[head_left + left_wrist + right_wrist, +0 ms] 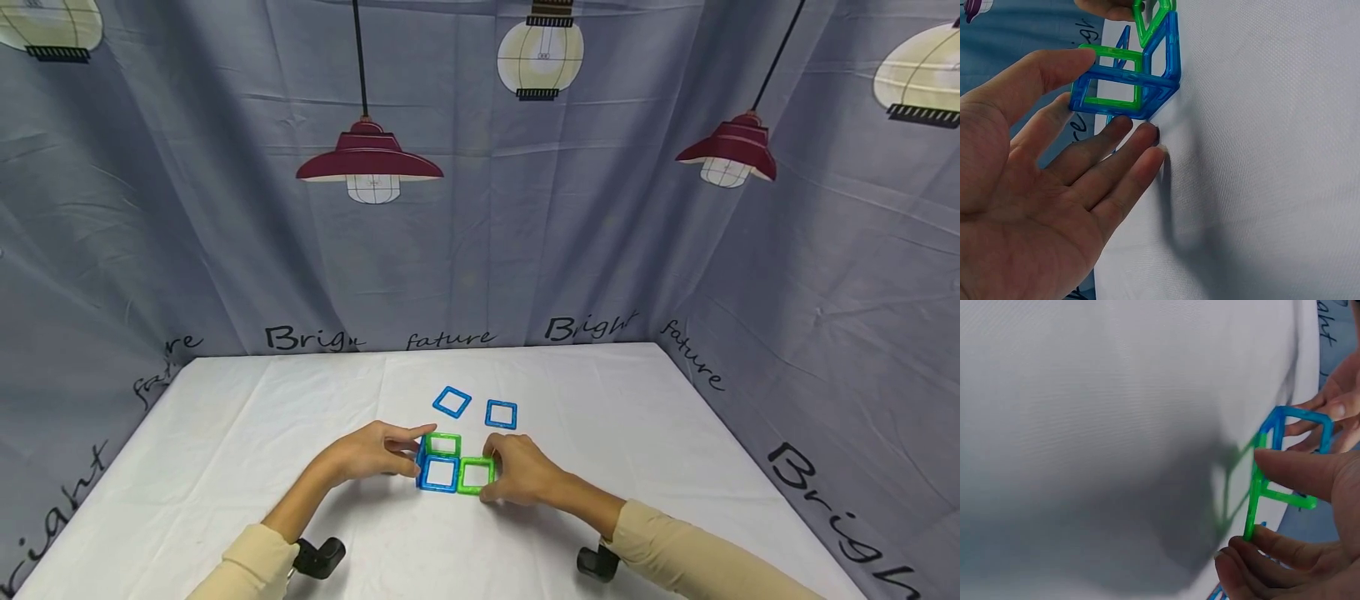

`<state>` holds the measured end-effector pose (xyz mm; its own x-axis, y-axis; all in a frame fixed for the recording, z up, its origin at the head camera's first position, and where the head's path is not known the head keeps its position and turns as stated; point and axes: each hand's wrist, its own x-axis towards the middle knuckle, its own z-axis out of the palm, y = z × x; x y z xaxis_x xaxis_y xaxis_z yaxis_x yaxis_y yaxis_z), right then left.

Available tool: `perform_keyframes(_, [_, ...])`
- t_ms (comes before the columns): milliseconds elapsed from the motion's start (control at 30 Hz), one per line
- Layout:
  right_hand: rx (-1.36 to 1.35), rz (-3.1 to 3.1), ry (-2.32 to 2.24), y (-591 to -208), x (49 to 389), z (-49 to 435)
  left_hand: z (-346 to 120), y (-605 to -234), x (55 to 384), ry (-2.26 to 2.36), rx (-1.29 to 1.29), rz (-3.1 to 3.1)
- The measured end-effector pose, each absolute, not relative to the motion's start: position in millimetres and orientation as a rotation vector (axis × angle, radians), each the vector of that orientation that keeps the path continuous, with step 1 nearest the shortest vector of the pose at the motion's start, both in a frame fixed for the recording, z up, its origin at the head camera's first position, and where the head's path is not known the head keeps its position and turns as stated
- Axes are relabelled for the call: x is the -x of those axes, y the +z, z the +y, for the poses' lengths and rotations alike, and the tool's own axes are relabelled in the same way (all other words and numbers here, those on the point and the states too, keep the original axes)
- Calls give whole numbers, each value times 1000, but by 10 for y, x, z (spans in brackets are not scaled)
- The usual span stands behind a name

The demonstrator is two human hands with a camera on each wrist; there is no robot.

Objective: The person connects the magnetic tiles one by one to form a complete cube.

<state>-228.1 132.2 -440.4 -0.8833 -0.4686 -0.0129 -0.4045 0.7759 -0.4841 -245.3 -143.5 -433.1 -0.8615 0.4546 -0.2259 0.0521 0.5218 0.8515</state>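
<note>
Green square (1252, 506): right hand (523, 472) pinches edges; cloth (645, 433) spreads rightward.

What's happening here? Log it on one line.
left hand: holds blue square | right hand: grips green square | two loose blue squares: lie beyond

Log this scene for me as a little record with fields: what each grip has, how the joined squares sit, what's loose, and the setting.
Left grip: thumb and finger on the upright blue square
Right grip: thumb and fingers pinching the right-hand green square
Between them: middle blue square
Behind that: upright green square
Loose: two blue squares, lying apart, farther off
Surface: white cloth
Backdrop: grey-blue curtain with printed lamps
</note>
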Motion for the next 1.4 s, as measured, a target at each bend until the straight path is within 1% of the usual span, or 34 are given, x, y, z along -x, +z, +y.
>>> perform_keyframes(467, [774,2803,-777,-4214,2300,1266,-1435,-4341,2457,1299,-406,2324])
perform_keyframes(933, [754,2794,-873,-4225,2323,1128,-1416,-4354,2443,1297,-416,2313])
perform_keyframes(1167, [728,2814,-849,-4237,2325,1083,-1379,-4339,2448,1293,-473,2314])
perform_keyframes(1400, [722,2802,-857,-4225,2329,1073,-1388,-4305,2458,1230,-449,2372])
